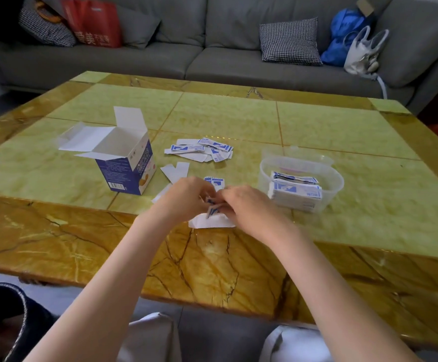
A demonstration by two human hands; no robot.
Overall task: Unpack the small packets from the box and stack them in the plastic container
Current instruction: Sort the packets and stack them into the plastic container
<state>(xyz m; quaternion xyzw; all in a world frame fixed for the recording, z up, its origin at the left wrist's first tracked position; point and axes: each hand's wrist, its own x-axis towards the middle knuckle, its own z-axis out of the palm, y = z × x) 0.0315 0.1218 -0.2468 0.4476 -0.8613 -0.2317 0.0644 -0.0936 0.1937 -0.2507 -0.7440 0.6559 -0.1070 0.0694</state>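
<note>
Packets (212, 206) btwn both hands (186, 197), pinched

Grey sofa (160, 58) holds checked cushion (289, 41), red bag (95, 22).

Glossy veined marble table (238, 118); matt printed cardboard box (124, 163); clear smooth plastic container (335, 181); paper packets (202, 150); woven fabric sofa (160, 58).
</note>
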